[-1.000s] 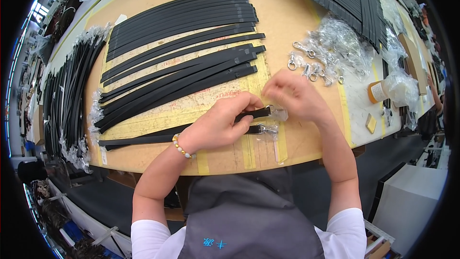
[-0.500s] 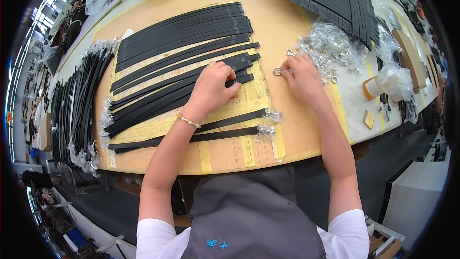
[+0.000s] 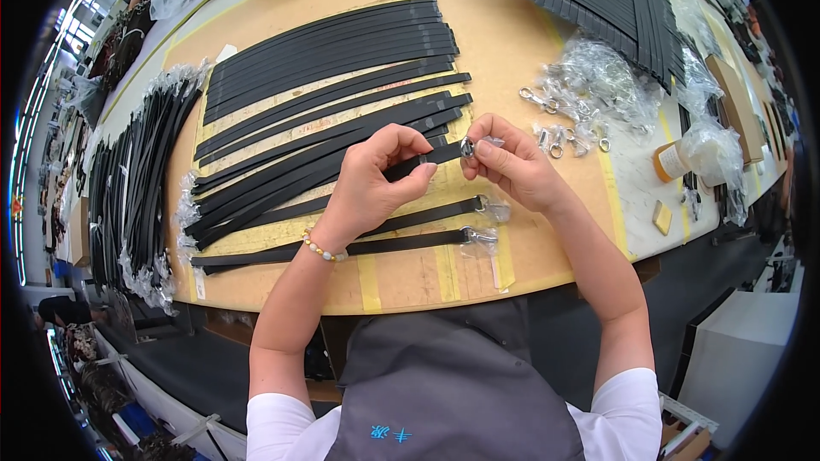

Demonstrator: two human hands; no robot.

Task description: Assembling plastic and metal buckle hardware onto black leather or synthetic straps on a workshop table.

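Note:
My left hand (image 3: 376, 179) pinches a black flat strap (image 3: 446, 153) near its end, above the other straps on the yellowed board. Between the fingertips of my right hand (image 3: 517, 166) is a silver metal snap hook (image 3: 467, 147), partly covered by the fingers. Its ring meets the end of the strap; whether the strap passes through it I cannot tell. Nearer to me lie two straps with metal hooks in clear plastic (image 3: 489, 207) at their right ends. Beyond my hands, a row of plain black straps (image 3: 333, 51) lies side by side.
To the right are loose silver hooks (image 3: 557, 141) and a heap of plastic-wrapped hardware (image 3: 602, 85). A stack of black straps (image 3: 589, 0) lies at the far right. An orange-labelled jar (image 3: 668, 162) and a yellow block (image 3: 662, 217) stand near the right edge. Bundled straps (image 3: 141, 179) hang at the left.
My right hand has come left from the loose hooks with a metal snap hook in its fingers. My left hand has lifted a strap end, and the two now meet.

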